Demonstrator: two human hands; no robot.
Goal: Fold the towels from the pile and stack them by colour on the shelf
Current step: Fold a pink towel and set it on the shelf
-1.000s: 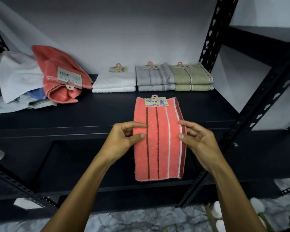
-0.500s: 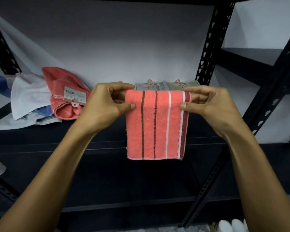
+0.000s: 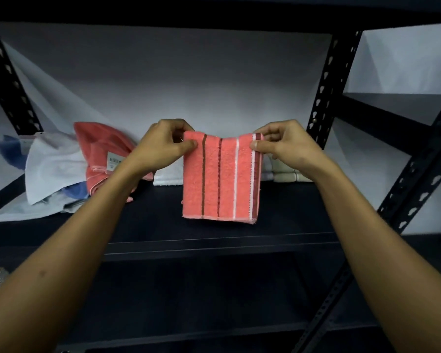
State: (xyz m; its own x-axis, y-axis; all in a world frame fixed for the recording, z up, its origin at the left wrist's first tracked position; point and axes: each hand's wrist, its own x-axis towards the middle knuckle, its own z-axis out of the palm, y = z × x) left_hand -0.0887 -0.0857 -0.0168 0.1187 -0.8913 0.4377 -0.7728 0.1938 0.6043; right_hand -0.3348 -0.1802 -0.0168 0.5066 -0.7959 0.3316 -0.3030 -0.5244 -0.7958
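both hands, left hand (image 3: 163,145) and right hand (image 3: 281,143), pinch the coral towel (image 3: 220,179) by its top corners, long axis hanging down above the shelf (image 3: 163,225).

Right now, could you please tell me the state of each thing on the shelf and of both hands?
striped coral towel: folded, held up
left hand: pinches its top-left corner
right hand: pinches its top-right corner
towel pile: unfolded, heaped
white towels: folded, stacked

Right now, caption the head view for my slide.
Both hands, left and right, pinch a folded coral striped towel above the shelf.
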